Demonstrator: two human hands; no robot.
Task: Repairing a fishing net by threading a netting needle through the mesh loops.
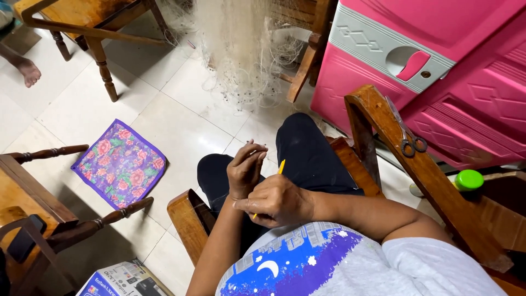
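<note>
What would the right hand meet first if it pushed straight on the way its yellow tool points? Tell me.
Probably the left hand. The right hand holds a yellow tool aimed up and away; the left hand's fingers sit just beside its tip, with the hanging net farther off. Depth is unclear.

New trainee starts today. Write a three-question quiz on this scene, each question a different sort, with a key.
1. True or false: the right hand holds a yellow needle.
2. Where do the scissors lie? A) floor B) wooden armrest C) lap
3. Fill in: the left hand pinches thread from the pale ____.

Key: 1 true; 2 B; 3 net.
</note>
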